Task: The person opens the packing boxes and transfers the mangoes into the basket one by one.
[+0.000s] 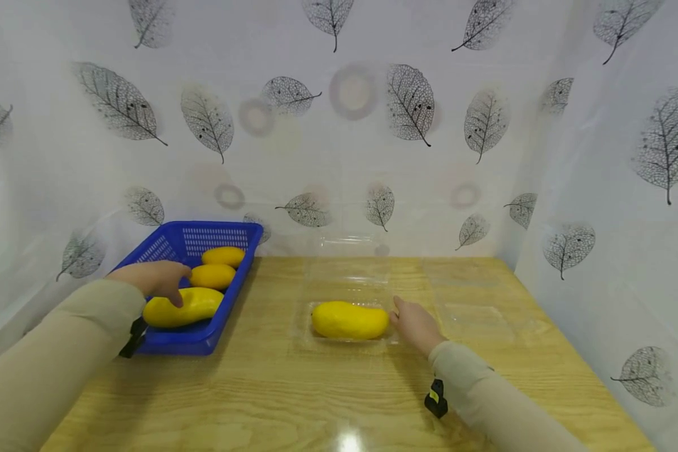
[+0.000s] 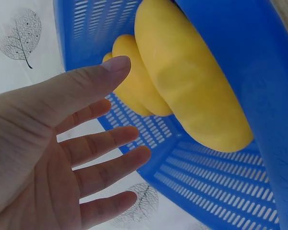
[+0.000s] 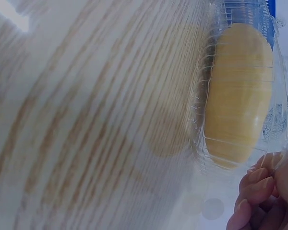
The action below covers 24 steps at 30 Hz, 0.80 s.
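My left hand (image 1: 157, 278) reaches over a blue plastic basket (image 1: 211, 339), thumb and fingers spread with nothing between them. Several yellow mangoes lie inside it; the nearest and largest mango (image 2: 187, 76) is just beyond the thumb in the left wrist view. On the table, another yellow mango (image 1: 350, 320) lies lengthwise in a clear plastic box (image 3: 198, 134) whose lid (image 1: 353, 267) stands raised at the back. At the box's right end my right hand (image 1: 417, 326) pinches its edge between thumb and curled forefinger. The other fingers of that hand are curled in.
A second clear plastic box (image 1: 477, 320) sits on the wooden table (image 1: 248, 402) to the right, behind my right forearm. Leaf-printed white sheeting (image 1: 339, 169) hangs along the back and both sides. The basket stands close to the left sheeting.
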Available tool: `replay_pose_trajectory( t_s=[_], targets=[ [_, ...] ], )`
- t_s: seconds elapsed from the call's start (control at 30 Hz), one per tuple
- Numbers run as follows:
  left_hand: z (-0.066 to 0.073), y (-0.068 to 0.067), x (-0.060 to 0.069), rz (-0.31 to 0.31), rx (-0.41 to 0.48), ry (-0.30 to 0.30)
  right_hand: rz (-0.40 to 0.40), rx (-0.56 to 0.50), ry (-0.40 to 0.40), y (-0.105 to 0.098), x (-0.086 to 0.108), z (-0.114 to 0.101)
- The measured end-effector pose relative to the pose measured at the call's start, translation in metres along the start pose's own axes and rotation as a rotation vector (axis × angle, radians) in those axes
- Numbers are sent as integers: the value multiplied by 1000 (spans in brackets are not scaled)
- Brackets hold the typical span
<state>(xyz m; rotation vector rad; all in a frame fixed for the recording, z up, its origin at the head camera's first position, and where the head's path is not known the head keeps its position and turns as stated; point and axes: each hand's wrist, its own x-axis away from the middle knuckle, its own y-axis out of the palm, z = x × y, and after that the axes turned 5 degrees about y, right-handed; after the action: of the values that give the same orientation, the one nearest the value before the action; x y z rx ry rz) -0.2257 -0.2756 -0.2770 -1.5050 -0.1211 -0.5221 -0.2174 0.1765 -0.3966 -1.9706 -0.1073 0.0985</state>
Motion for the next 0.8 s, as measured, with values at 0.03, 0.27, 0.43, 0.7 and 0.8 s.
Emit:
replay_pose_trajectory(
  t_s=[0.03,0.27,0.43,0.7,0.8],
  targets=[
    [2,0,1,0,-6,8,-1,0,0,0,0,0],
    [18,-5,2,-12,-35,35,-4,-1,1,1,-1,0],
    [31,-10,2,-20,-54,59,-7,2,4,1,-2,1],
    [42,-14,6,2,-83,93,-14,1,15,1,-2,1],
    [44,-15,6,9,-94,106,-19,1,17,1,-2,1]
  ],
)
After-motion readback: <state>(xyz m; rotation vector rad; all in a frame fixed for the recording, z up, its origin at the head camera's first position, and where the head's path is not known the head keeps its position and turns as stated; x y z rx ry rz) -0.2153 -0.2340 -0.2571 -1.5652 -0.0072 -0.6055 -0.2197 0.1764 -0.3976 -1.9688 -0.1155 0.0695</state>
